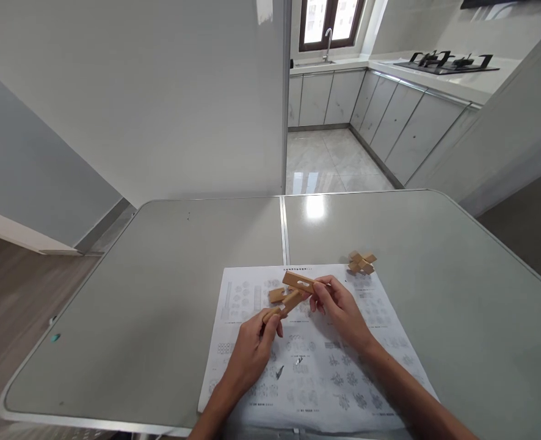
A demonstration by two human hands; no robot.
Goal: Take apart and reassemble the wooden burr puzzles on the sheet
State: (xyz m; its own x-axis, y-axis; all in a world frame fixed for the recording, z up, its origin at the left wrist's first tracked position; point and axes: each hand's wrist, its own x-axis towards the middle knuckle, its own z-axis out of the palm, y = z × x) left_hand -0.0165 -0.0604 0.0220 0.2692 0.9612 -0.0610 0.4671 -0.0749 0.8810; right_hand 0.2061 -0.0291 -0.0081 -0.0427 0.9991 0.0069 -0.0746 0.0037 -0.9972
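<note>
My left hand (256, 342) is closed on a notched wooden puzzle piece (291, 301), gripping its near end and tilting it up to the right. Between the fingers of my right hand (341, 305) is a second wooden bar, a slotted puzzle piece (298, 281) with an oblong hole. The two pieces cross or nearly meet; whether they touch I cannot tell. Just behind them a loose wooden piece (276, 296) lies on the printed instruction sheet (307, 391), partly hidden. An interlocked wooden puzzle (361, 263) sits at the sheet's upper right corner.
The sheet lies on a grey folding table (142, 324) with a metal seam (284, 229) across its middle. A small teal object (55, 337) is near the left edge. Beyond the table are a white wall and a kitchen with a gas stove (449, 64).
</note>
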